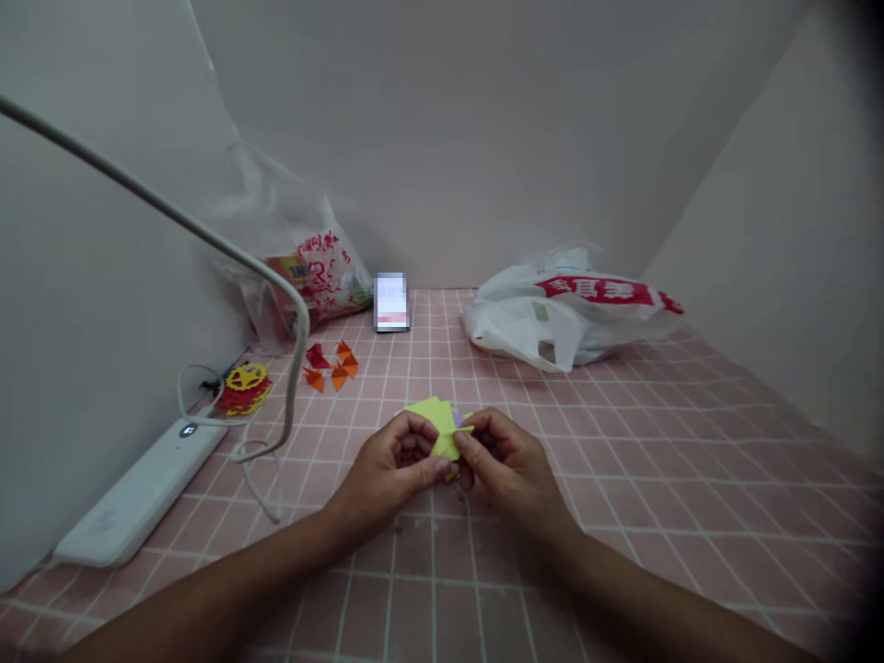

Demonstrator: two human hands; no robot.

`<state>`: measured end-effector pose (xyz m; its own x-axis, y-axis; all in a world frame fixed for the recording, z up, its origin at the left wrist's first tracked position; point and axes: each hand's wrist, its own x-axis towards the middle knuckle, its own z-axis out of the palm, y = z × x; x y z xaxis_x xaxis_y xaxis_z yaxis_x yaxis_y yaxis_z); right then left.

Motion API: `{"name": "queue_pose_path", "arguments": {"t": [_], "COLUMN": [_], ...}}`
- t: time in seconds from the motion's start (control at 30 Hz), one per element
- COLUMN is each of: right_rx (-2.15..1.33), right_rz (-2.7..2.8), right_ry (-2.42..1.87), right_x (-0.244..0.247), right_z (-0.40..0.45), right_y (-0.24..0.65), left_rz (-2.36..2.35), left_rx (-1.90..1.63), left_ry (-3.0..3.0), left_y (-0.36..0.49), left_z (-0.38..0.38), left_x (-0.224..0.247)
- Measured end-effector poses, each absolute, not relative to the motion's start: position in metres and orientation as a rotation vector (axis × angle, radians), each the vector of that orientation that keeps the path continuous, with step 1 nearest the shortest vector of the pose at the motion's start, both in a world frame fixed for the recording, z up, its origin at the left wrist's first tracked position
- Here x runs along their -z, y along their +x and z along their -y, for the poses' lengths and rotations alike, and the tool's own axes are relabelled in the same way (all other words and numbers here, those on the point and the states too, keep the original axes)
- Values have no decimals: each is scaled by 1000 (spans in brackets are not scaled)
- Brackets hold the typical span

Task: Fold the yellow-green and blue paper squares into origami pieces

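Observation:
A small piece of folded yellow paper (446, 447) is pinched between my two hands, above the pink tiled surface. My left hand (395, 460) grips its left side with the thumb in front. On the other side, my right hand (507, 460) holds a narrow edge of it between thumb and fingers. Behind the held piece lies more yellow paper (426, 412), with a bit of purple paper (458, 419) showing beside it. My fingers hide part of these papers.
Folded orange pieces (339, 375) and a red one (317, 356) lie at the back left, near yellow and red cutouts (247, 378). A white power strip (142, 488) and cable are left. Plastic bags (331, 267) (580, 308) flank a lit phone (391, 302).

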<state>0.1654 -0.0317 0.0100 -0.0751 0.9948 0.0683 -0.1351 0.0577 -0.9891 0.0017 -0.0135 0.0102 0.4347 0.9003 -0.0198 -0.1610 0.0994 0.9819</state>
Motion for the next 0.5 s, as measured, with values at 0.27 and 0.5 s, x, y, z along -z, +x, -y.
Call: {"name": "queue_pose_path", "arguments": {"t": [0.27,0.5], "right_rx": [-1350,-1385], "right_rz": [1154,1163], "right_ry": [-1002,-1029], "right_x": [-8,-10], "right_z": [28,28], "right_y": [164,165], "left_rz": [-869,-926], "left_rx": [-1010,-1025], "left_ry": [1224,1232], "left_y": [-2,-3], "left_z": [7,5], "left_x": [-4,-7]}}
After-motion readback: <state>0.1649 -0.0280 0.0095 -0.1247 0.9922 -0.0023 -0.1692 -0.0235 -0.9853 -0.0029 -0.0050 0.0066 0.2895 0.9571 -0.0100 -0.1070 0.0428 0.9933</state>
